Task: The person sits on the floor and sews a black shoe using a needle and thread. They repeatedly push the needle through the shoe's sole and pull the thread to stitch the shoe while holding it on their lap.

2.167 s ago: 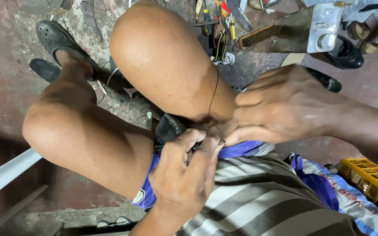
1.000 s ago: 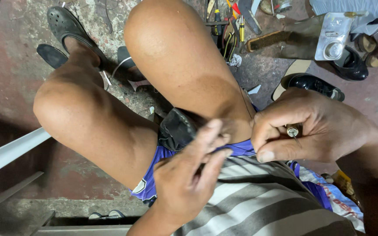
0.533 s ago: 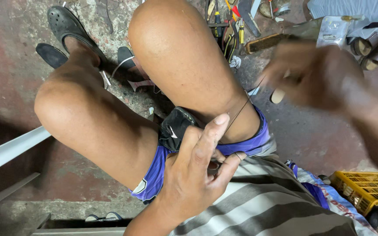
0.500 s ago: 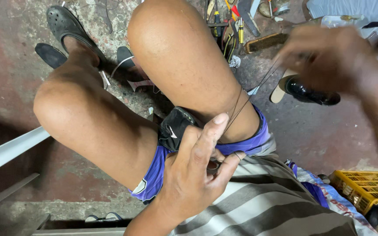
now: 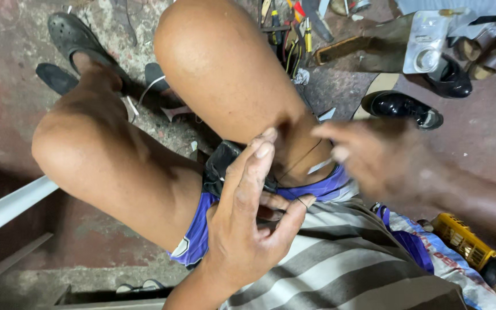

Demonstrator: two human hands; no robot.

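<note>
Left hand (image 5: 247, 221): I see the fingers extended and pressed flat over a small black leather piece (image 5: 220, 163) wedged between the thighs, fingertips near the knee crease, thumb tucked below pinching a thin dark thread (image 5: 298, 162). So it's clamping the piece and thread, not a full fist. Wrist comes up from near the bottom edge, over the striped shirt (image 5: 345, 270).

Right hand (image 5: 383, 158): badly motion-blurred, just right of the piece, fingers partly curled toward the thread's far end. Probably holding the thread, but I can't tell the grip from this view.

Thread runs from under the left thumb up and right across the thigh toward the right hand. The black piece sits at the hem of the purple shorts (image 5: 317, 186), partly hidden by the left fingers.

Around: both bare knees fill the centre and block most of the floor. Far left, a dark clog (image 5: 76, 37) on one foot. Far centre, a cluster of hand tools (image 5: 285, 31). Far right, a glossy black shoe (image 5: 403, 106) on the floor, another beyond it. Near right, a yellow crate (image 5: 466, 244) beside a patterned bag.
</note>
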